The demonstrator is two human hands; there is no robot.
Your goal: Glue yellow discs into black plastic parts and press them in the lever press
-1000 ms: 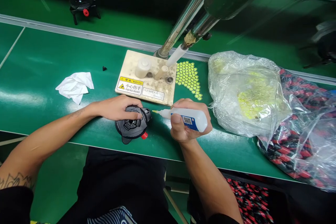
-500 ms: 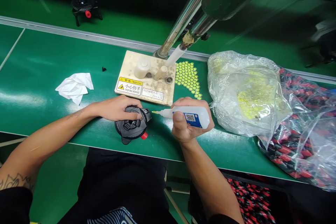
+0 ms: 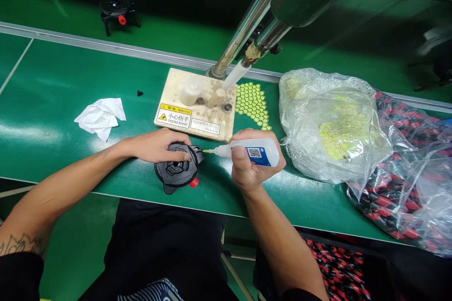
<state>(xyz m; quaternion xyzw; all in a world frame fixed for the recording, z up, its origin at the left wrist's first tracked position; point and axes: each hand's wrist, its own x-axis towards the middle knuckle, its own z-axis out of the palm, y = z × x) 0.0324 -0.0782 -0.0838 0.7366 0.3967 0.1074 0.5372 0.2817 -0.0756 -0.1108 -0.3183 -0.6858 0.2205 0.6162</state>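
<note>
Near the table's front edge lies a round black part (image 3: 178, 171) with several lobes and a small red knob (image 3: 194, 182) at its lower right. My left hand (image 3: 164, 146) grips its upper left side, thumb across the top. In my right hand (image 3: 243, 169) is a white squeeze bottle (image 3: 263, 152) with a blue label, lying on its side, fingers wrapped round it. The bottle's thin yellowish nozzle tip points left, close to the lobe at the part's upper right; whether it touches is too small to tell.
Behind my hands stands a press base (image 3: 165, 96) with a warning label and metal column (image 3: 235, 47). Green-yellow discs (image 3: 251, 103) lie beside it. Plastic bags (image 3: 328, 127) are at right, a white tissue (image 3: 100, 116) and small black piece (image 3: 140, 93) at left. Another black assembly (image 3: 116, 7) sits beyond the rail.
My right hand and the bottle have shifted slightly left and up. The black assembly beyond the rail has moved a little to the right. My left hand has stayed in place.
</note>
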